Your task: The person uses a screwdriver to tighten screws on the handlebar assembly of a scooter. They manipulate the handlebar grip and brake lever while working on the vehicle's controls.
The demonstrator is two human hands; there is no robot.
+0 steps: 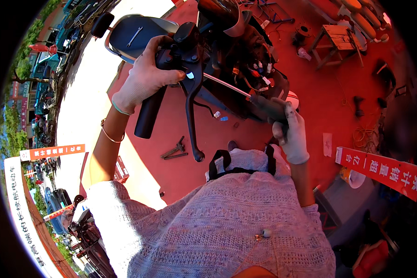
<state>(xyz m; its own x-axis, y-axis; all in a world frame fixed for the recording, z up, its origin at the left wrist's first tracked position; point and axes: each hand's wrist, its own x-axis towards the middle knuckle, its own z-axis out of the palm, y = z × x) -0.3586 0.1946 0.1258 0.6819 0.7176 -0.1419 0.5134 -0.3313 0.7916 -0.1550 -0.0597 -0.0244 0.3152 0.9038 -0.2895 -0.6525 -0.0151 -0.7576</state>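
Note:
My left hand [146,76], in a white knit glove, is wrapped around the brake lever mount on a scooter's handlebar. Below it sticks out the black handlebar grip [149,116], and the curved black brake lever [191,109] points toward me. In my right hand [292,132], also gloved and with soiled fingertips, is a screwdriver [227,85] held by its dark handle. Its shaft runs left to the lever mount, where the tip is at or near the lever's base; contact cannot be made out. Beyond, the scooter's front [245,69] shows bare wiring and loose connectors.
An open-end wrench [134,37] lies on a dark scooter seat [157,34] at the far left. Metal tools [175,149] rest on the red floor. A wooden stool [340,39] stands far right; a red sign [380,171] is nearer. Parked vehicles line the left.

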